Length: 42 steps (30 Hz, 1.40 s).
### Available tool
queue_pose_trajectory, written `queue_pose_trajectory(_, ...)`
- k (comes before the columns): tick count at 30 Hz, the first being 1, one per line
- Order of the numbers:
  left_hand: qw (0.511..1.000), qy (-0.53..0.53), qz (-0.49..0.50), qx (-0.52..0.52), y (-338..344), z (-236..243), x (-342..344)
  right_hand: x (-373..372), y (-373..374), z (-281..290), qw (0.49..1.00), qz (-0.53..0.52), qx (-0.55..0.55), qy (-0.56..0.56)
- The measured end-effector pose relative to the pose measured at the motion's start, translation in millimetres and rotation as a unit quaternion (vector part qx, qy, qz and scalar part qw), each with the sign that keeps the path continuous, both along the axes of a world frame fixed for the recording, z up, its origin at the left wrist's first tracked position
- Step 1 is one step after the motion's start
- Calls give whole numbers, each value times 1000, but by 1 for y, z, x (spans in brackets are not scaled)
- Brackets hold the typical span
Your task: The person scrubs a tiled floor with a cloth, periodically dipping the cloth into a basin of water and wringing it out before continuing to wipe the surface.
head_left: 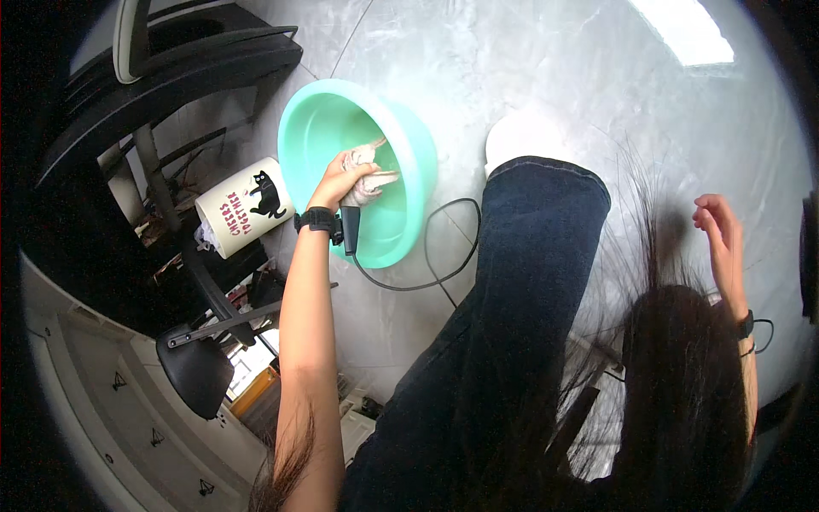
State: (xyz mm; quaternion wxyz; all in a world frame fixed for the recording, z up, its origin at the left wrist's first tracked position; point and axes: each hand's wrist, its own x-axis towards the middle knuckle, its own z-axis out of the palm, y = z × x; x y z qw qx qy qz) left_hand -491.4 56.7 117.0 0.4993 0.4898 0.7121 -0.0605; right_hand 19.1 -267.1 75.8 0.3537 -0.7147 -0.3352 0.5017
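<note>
My left hand reaches over a mint-green plastic basin on the floor. Its fingers are closed around a crumpled, whitish-pink cloth, whose loose ends stick out to the right; its exact kind cannot be made out. A black strap with a dark box sits at my left wrist, and a black cable trails from it. Away at the right, my right hand hangs above the floor with loosely bent fingers and nothing visible in it. A dark band circles that wrist.
Left of the basin lies a cream bin with a black cat picture, appearing tilted. Black furniture fills the upper left. A white shoe and my dark jeans are right of the basin. Long hair covers the lower right.
</note>
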Motion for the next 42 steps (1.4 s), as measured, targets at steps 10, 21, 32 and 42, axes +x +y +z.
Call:
queue_pose_trajectory(10, 969, 163, -123, 138, 14, -29, -19, -6, 2, -12, 1000, 5, 7, 15)
queue_pose_trajectory(21, 914, 183, -316, 176, 15, -79, 20, -1, -7, -14, 1000, 24, -16, -7)
queue_pose_trajectory(32, 992, -68, -20, 106, -1, -20, -19, 1, -4, -4, 1000, 4, -2, -21)
queue_pose_trajectory(42, 954, -156, 239, 92, 1, 12, -70, -1, -3, -9, 1000, 11, -10, -16)
